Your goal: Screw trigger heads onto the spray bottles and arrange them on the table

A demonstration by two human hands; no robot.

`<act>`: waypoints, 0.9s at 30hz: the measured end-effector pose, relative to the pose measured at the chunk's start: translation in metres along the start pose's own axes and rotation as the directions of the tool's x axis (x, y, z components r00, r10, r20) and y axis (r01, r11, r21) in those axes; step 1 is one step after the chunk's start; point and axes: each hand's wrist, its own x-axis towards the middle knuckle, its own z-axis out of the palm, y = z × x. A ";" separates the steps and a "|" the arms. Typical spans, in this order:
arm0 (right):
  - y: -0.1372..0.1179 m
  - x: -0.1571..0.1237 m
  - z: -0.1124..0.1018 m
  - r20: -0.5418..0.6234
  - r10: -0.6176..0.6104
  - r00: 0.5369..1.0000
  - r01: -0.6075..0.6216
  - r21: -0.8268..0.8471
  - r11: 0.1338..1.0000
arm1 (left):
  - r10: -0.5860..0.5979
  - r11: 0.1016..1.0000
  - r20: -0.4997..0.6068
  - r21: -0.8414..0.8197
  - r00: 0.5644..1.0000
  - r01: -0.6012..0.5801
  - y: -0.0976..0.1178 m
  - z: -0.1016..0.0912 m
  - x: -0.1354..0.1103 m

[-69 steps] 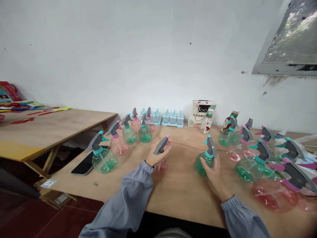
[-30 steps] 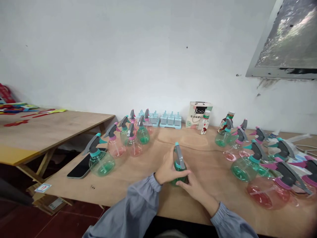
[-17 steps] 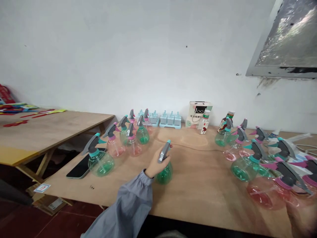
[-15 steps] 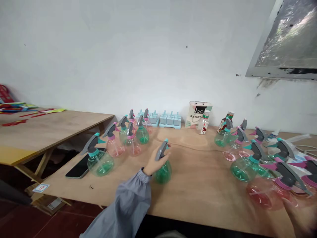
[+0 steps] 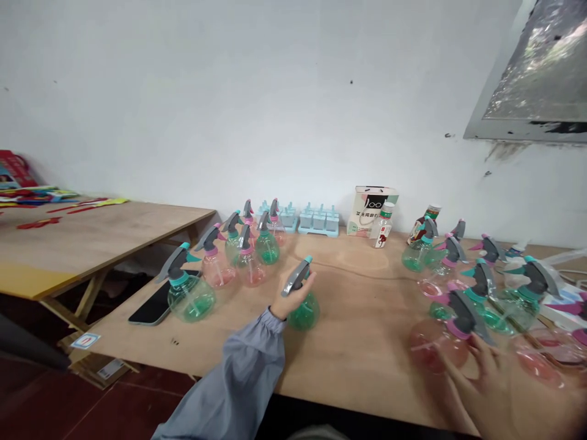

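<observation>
My left hand (image 5: 290, 299) is wrapped round the neck of a green spray bottle (image 5: 304, 312) with a grey trigger head, standing on the wooden table (image 5: 358, 330) near its middle. My right hand (image 5: 493, 391) is low at the right, blurred by motion, its fingers against a pink spray bottle (image 5: 435, 342) with a grey and pink trigger head. Whether those fingers close round the pink bottle is not clear.
A group of green and pink spray bottles (image 5: 229, 256) stands at the left, another crowd (image 5: 486, 275) at the right. A black phone (image 5: 153, 304) lies at the left table edge. Blue trays (image 5: 316, 221), a carton (image 5: 371, 211) and small bottles line the wall. A second table (image 5: 68, 238) stands left.
My right hand passed the green bottle to my left hand, swung out to the right, and has now drawn a pink bottle leftward out of the crowd. My left hand keeps the green bottle.
</observation>
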 end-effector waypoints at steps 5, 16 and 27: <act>-0.056 0.010 0.060 0.203 -0.102 0.974 0.037 0.300 0.953 | 0.008 1.000 0.063 0.010 0.998 -0.008 -0.002 0.004 0.003; -0.121 0.042 0.164 0.247 0.009 0.969 -0.138 0.508 0.850 | 0.042 0.998 0.099 0.038 0.994 -0.046 -0.001 0.000 0.004; -0.118 0.032 0.166 0.306 -0.030 0.952 -0.156 0.564 0.811 | 0.072 0.983 0.063 0.163 0.995 -0.081 0.002 0.000 0.003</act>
